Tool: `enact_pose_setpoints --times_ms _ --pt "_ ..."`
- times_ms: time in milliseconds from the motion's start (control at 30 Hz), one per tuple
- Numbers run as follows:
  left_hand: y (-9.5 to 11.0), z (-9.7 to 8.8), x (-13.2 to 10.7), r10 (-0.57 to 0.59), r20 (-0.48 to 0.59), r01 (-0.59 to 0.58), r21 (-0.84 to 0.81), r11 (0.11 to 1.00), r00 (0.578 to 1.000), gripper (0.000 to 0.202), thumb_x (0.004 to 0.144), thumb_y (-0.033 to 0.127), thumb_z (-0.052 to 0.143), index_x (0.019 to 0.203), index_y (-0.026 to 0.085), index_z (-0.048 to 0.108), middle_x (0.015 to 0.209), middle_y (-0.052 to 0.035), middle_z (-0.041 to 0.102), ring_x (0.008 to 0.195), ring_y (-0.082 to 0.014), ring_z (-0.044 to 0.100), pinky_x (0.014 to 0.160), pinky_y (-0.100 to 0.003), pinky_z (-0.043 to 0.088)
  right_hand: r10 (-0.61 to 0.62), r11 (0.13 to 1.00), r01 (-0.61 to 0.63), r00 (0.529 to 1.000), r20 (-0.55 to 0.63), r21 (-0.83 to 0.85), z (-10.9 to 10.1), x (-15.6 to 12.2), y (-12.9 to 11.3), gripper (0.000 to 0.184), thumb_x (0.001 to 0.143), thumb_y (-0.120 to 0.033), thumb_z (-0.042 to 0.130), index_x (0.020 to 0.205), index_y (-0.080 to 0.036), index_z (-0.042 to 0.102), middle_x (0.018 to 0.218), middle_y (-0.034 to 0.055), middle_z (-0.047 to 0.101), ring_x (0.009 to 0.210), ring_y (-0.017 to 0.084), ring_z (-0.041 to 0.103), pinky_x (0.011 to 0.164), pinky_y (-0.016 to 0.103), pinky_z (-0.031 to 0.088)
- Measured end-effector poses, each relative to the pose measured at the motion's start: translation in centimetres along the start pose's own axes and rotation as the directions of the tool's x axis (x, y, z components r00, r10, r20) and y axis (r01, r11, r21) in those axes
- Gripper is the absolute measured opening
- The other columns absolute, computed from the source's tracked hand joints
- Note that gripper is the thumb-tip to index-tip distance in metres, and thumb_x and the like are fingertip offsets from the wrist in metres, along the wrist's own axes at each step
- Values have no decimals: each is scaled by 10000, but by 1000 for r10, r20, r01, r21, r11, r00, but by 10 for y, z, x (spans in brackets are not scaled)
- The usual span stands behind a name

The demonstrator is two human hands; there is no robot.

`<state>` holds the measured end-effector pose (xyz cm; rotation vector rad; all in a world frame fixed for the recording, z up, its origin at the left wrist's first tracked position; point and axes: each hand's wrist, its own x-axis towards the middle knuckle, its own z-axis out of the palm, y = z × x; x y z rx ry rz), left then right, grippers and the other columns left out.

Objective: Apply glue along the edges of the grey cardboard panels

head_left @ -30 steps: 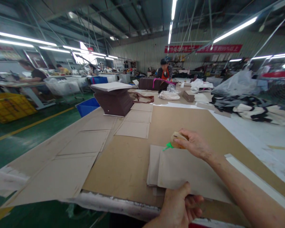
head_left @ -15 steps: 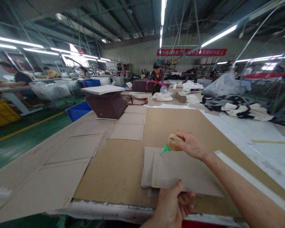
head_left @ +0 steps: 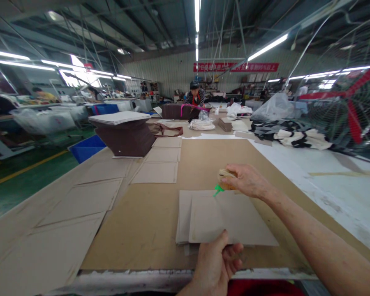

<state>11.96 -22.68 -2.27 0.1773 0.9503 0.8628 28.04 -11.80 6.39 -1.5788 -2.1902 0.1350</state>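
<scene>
My right hand (head_left: 245, 179) is closed around a small yellowish squeeze bottle (head_left: 226, 179), tilted down. Its green nozzle (head_left: 217, 189) points at the far edge of the top grey-brown board (head_left: 234, 218); whether the tip touches it I cannot tell. Beneath lies a stack of similar boards (head_left: 184, 218), showing along the left side. At the near edge of the top board is my left hand (head_left: 214, 263), thumb on the edge and fingers curled just below it. How far those fingers reach under the board is hidden.
Overlapping boards (head_left: 80, 201) lie at the left, with a shorter row (head_left: 156, 172) beyond them. A tall dark brown stack (head_left: 123, 137) stands at the table's left edge. Black and cream fabric (head_left: 299, 135) lies back right, near a fan (head_left: 348, 94). A person (head_left: 195, 96) is at the far end.
My right hand has moved the bottle's nozzle rightward along the far edge of the top board. My left hand stays at the near edge. The view has swung slightly right.
</scene>
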Motion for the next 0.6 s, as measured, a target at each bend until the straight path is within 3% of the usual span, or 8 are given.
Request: enact_pose_setpoints --times_ms 233,467,600 --pt "-1 2 -1 33 -15 -33 34 999 999 149 861 152 612 999 104 585 785 -48 690 602 -135 673 391 -175 473 -33 999 33 999 -3 12 11 2 -12 195 861 -376 579 748 -219 555 743 -8 614 688 158 536 601 263 290" --pt "-3 1 1 31 -32 -30 42 999 999 94 851 147 622 938 113 613 769 -47 701 605 -143 676 386 -177 469 57 997 -57 998 -6 -42 -16 -20 15 232 867 -378 567 706 -213 541 693 3 592 645 166 522 571 282 252" --pt "-7 4 1 41 -44 -38 52 998 998 76 858 138 612 933 131 611 749 -26 699 599 -136 671 385 -176 464 89 994 -89 996 -14 -62 -20 -29 17 203 885 -356 542 741 -213 552 682 10 591 637 168 524 570 289 251"
